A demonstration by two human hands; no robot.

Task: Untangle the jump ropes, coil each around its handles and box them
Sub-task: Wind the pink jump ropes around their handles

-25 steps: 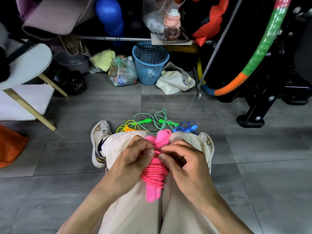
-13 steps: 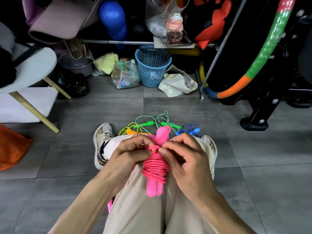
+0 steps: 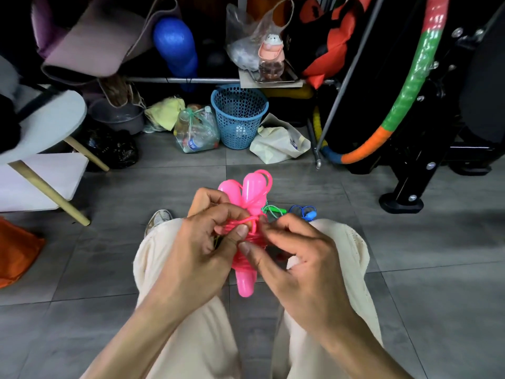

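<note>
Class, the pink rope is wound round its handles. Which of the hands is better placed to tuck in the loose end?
Probably the right hand: its fingertips pinch the loose strand at the pink rope's coil, while the left hand grips the bundle and steadies it.

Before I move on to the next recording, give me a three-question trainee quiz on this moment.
1. True or false: the pink jump rope is already coiled around its handles.
2. Which hands grip the pink bundle? A) the left hand only B) the right hand only C) both
3. Fill in: beyond the knees, a green jump rope and a ____ jump rope lie on the floor.

Key: 1 true; 2 C; 3 blue.
</note>
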